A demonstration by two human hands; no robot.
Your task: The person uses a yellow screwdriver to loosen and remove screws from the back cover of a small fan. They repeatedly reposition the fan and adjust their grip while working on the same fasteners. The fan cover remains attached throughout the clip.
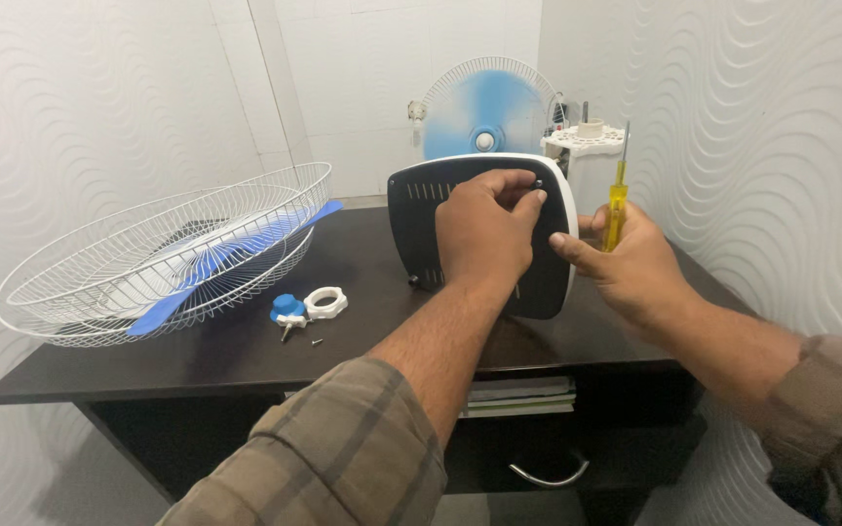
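Note:
A black fan motor housing (417, 222) with a white rim stands upright on the dark table (246, 360). My left hand (484, 229) lies over its back, fingertips pinching a small screw near the top edge. My right hand (626, 263) grips the housing's right edge and holds a yellow-handled screwdriver (617, 203) upright. At the left of the table a white wire fan guard (148, 263) lies with a blue fan blade (226, 263) inside it.
A blue cap (287, 308), a white ring nut (325, 302) and a small loose screw (317, 341) lie near the guard. Behind the housing stand another fan with blue blades (484, 112) and a white fan base (587, 146). Books (523, 394) sit on the shelf below.

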